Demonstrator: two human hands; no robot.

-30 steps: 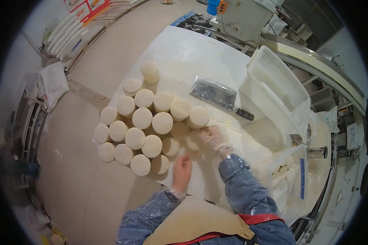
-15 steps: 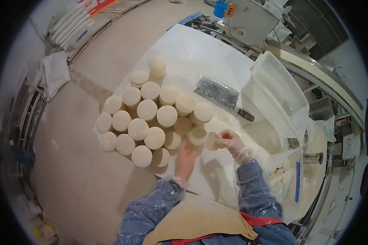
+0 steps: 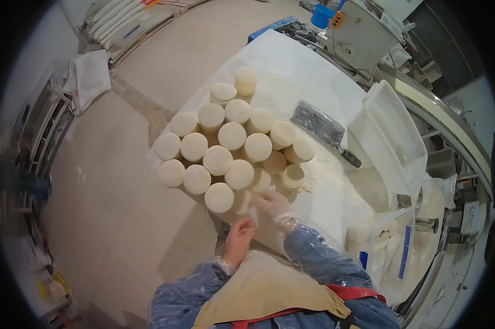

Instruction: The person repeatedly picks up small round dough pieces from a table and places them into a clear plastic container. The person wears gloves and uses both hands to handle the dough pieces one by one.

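Observation:
Upright stacks of round, pale dough wrappers stand close together on a floured white board. My right hand, in a clear plastic glove, is at the front of the group, beside a partly blurred stack. Its fingers are bent, and what they pinch is hidden. Just in front of that stack is my left hand, fingers curled in toward the right hand. A pale, blurred sliver shows between the two hands; I cannot make out what it is. Right of the stacks lies a cleaver with a floury blade.
A large whitish plastic tub leans at the right. Nearer me, a clear bin holds pale pieces. The board's left edge drops off to a tan floor. A blue bucket and a grey machine are at the far side.
My view has shifted, moving the scene rightward. My right hand has come left to the front stack from where it held a wrapper upright. My left hand has drawn back toward me.

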